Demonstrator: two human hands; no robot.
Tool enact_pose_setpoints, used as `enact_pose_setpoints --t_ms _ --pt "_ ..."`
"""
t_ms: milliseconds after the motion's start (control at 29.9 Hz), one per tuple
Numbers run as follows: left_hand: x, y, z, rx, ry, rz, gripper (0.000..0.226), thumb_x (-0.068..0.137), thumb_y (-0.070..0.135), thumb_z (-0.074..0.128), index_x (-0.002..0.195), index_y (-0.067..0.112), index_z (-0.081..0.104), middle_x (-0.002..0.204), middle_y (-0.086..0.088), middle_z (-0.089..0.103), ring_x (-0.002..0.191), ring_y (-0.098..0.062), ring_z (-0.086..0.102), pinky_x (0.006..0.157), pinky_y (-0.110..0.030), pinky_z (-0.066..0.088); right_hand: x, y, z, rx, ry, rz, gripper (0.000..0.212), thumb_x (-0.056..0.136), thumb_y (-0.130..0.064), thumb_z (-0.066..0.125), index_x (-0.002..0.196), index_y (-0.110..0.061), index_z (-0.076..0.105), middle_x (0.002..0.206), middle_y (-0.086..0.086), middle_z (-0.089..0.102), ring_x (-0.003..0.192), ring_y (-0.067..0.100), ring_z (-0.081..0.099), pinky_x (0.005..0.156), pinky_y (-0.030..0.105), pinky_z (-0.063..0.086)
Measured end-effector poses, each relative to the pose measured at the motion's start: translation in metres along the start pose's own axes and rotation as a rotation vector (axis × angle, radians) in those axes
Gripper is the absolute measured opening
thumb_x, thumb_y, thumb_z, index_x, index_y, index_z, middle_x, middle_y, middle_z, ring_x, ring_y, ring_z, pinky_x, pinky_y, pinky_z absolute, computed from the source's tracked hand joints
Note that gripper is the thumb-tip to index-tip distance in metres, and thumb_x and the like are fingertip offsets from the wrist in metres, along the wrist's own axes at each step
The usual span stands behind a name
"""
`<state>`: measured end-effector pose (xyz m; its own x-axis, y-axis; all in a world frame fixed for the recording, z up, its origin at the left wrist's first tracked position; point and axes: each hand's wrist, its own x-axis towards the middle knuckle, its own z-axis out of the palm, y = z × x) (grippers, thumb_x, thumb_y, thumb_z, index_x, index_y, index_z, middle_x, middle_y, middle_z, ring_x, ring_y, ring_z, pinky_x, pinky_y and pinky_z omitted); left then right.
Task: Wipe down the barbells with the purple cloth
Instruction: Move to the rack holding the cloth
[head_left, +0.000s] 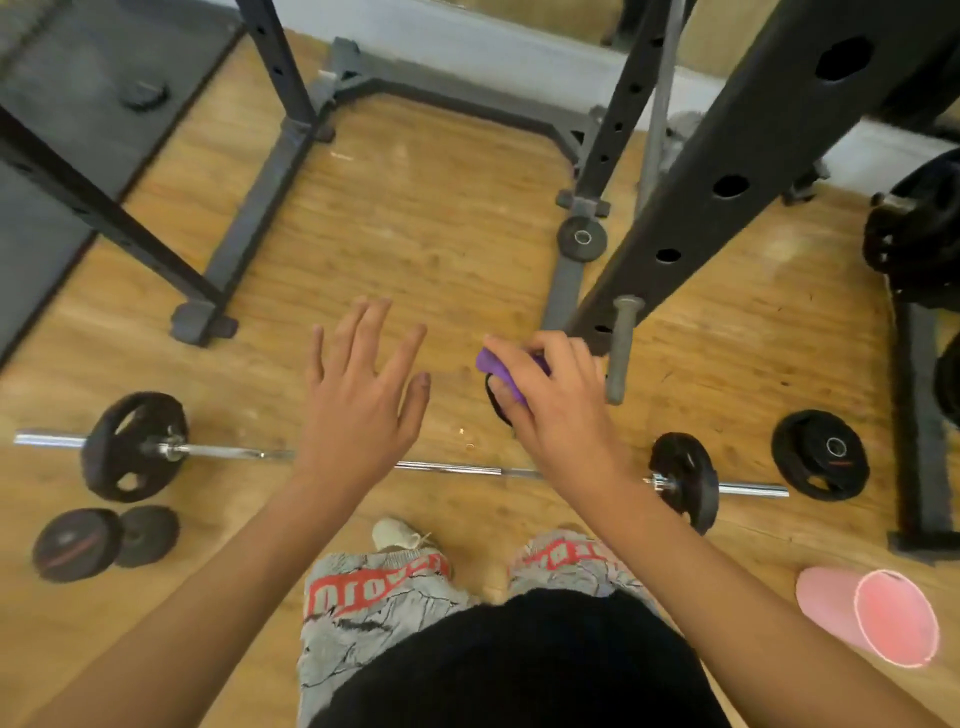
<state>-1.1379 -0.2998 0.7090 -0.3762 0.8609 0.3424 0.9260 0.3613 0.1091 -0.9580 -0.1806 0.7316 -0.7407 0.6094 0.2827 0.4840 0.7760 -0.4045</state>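
Wooden gym floor (415, 218) runs under a dark rack (727, 187), and the barbell (452, 470) lies across it just ahead of the person's feet, with a black plate on each end. The right hand (556, 405) hovers above the bar's right half, its fingers (524, 345) curled and clamped on the bunched purple cloth (493, 366). A dark round thing (496, 402) shows under that hand; whether it is held or lies on the floor I cannot tell. The left hand (358, 395) hangs over the middle of the bar, fingers spread apart and holding nothing.

Neither hand touches the bar, so this looks like the approach, with wiping not yet begun. The next move probably calls for lowering the cloth onto the steel shaft and wrapping it round. The free hand could steady the bar, since it may roll on its plates.

Loose plates (78, 543) lie at the near left and another plate (818, 454) sits past the bar's right end. A peg (621, 353) juts from the rack upright just beside the right hand and could catch it. A pink object (872, 613) sits at the near right, well apart.
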Motion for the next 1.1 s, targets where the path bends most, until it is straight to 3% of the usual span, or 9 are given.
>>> enact_pose_setpoints --t_ms 234,502,703,836,970,1104 --pt "0.072 -0.066 -0.001 -0.004 0.009 0.0 0.043 0.1 0.036 0.051 0.139 0.019 0.058 0.155 -0.016 0.042 0.146 -0.033 0.034 0.115 -0.057 0.028 0.085 -0.023 0.032 0.019 -0.003 0.069 0.037 0.103 -0.036 0.046 0.135 -0.022 0.059 0.115 0.004 0.053 0.102 0.024 0.048 0.079 0.044 0.039" --pt "0.177 -0.118 0.015 -0.059 0.032 0.032 0.042 0.099 0.035 0.052 0.137 0.019 0.059 0.154 -0.015 0.043 0.146 -0.034 0.035 0.114 -0.058 0.028 0.188 -0.002 0.047 -0.022 0.038 0.101 0.034 0.104 -0.027 0.053 0.137 -0.021 0.058 0.119 0.006 0.055 0.106 0.028 0.05 0.083 0.049 0.042" --pt "0.288 -0.162 0.065 -0.058 -0.003 0.07 0.041 0.097 0.035 0.055 0.134 0.017 0.061 0.152 -0.016 0.045 0.145 -0.034 0.036 0.113 -0.06 0.029 0.292 0.041 0.098 -0.117 0.059 0.1 0.037 0.099 -0.031 0.052 0.133 -0.021 0.061 0.119 0.005 0.057 0.104 0.025 0.049 0.08 0.042 0.038" --pt "0.386 -0.174 0.115 -0.058 -0.08 0.109 0.043 0.097 0.036 0.052 0.135 0.017 0.06 0.153 -0.016 0.044 0.146 -0.034 0.034 0.113 -0.061 0.029 0.375 0.088 0.128 -0.137 0.046 0.169 0.039 0.099 -0.034 0.047 0.135 -0.021 0.055 0.118 0.004 0.057 0.103 0.027 0.052 0.079 0.045 0.045" --pt "0.476 -0.168 0.155 -0.082 -0.106 0.194 0.043 0.1 0.038 0.05 0.136 0.018 0.059 0.153 -0.016 0.044 0.145 -0.034 0.035 0.112 -0.061 0.03 0.448 0.127 0.129 -0.209 0.039 0.245 0.036 0.096 -0.029 0.059 0.131 -0.018 0.06 0.117 0.006 0.059 0.104 0.028 0.053 0.078 0.047 0.046" --pt "0.529 -0.158 0.17 -0.15 -0.129 0.263 0.043 0.1 0.038 0.048 0.136 0.018 0.059 0.154 -0.014 0.043 0.146 -0.033 0.035 0.113 -0.06 0.03 0.492 0.155 0.116 -0.217 0.078 0.321 0.039 0.099 -0.033 0.047 0.132 -0.018 0.06 0.118 0.004 0.057 0.105 0.028 0.051 0.079 0.045 0.043"
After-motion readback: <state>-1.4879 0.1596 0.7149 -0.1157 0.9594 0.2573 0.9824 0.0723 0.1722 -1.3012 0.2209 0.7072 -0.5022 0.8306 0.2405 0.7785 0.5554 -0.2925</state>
